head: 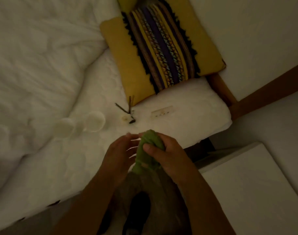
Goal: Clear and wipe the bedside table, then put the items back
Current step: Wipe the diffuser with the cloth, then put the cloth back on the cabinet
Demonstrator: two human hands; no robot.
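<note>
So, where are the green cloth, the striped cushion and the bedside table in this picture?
green cloth (pixel 150 138): head view, bunched top above the thumb.
striped cushion (pixel 161 46): head view, middle purple stripe.
bedside table (pixel 255 184): head view, bare white top.

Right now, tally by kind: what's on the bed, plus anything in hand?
white cups: 2
cushion: 1
pale strip: 1
green cloth: 1, gripped in the right hand
Total: 5
The dark sticks are too blurred to count and are left out.
</note>
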